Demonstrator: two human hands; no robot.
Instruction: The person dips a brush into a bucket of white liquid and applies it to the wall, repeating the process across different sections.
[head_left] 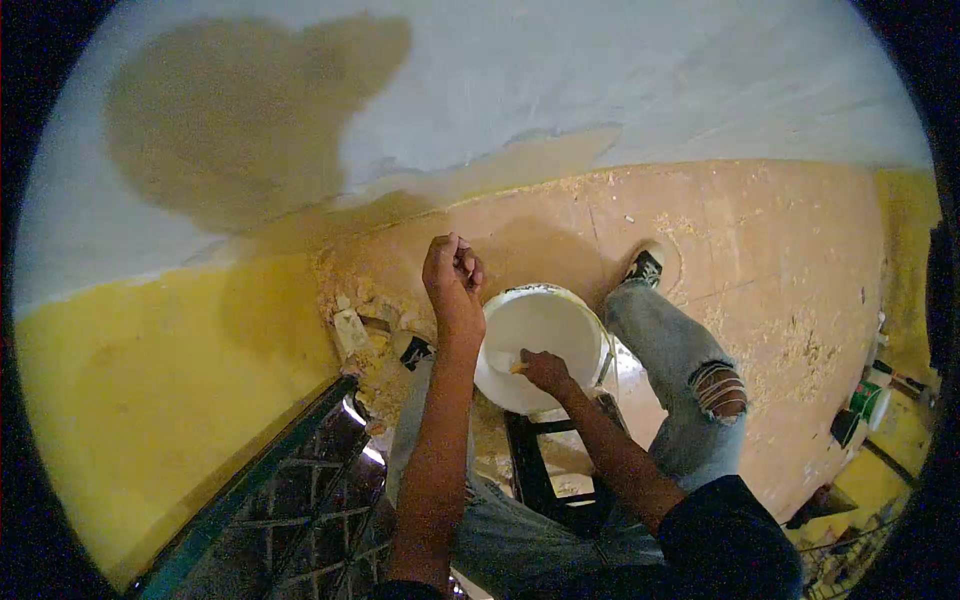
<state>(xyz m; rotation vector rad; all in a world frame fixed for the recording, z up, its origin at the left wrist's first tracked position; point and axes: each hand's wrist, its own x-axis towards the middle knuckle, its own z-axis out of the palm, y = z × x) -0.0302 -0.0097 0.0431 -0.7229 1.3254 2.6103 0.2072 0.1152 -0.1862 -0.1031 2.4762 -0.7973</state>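
Between my legs stands a white bucket with pale, whitish material inside. My right hand reaches over its near side, fingers closed around a small tool with a yellowish end. The rest of that tool is hidden by the hand and the bucket's contents, and I cannot tell its kind. Raised by the bucket's left rim is my left hand, its fingers curled in toward the palm with nothing showing in them.
A wall, yellow below and grey-white above, rises ahead. Crumbs and debris litter the tan floor. A dark lattice frame leans at lower left; a black stool-like frame sits under me. Green-and-white containers stand far right.
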